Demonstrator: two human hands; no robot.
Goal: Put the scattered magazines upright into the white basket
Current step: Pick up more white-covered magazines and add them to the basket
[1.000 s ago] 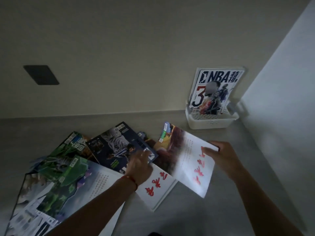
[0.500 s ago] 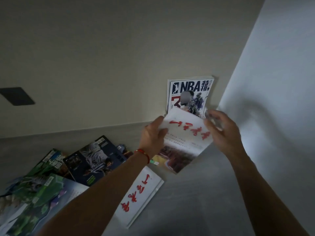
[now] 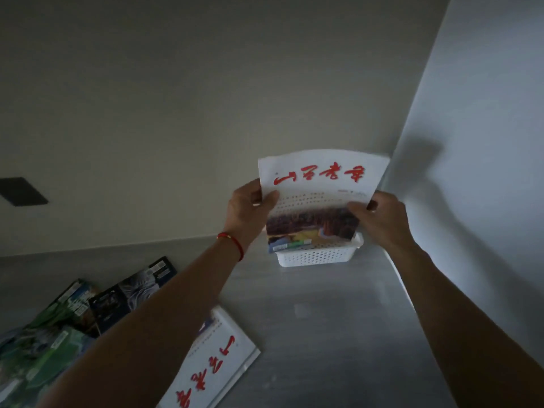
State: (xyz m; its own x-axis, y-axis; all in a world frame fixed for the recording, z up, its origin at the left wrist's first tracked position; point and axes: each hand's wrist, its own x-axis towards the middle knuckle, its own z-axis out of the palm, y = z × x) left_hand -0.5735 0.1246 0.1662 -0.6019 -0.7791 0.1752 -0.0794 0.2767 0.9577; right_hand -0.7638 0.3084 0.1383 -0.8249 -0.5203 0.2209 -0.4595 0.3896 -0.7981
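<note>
Holding: white magazine with red script point(image 3: 319, 187), pinched at mid-height by both hands, left hand point(image 3: 245, 214) on its left edge, right hand point(image 3: 382, 220) on its right edge.
Grip: fingers of each hand curled shut on the side edges, thumbs on the front cover.
Orientation: long axis upright, cover facing near, red title along the top, picture band at the bottom, top edge bowed.
Position: far right of the grey counter point(image 3: 323, 319), at the corner where the two walls meet, directly over the white basket point(image 3: 318, 254).
Basket: perforated, long side facing near; lower edge of the held magazine at or just inside the rim, hard to tell which. Other contents hidden behind the cover.
Loose: second white magazine point(image 3: 217, 363) flat, near centre, under the left forearm.
Pile: dark magazine point(image 3: 138, 290) and green magazines point(image 3: 44, 343), overlapping flat at near left.
Wrist: red string point(image 3: 232, 241) on the left.
</note>
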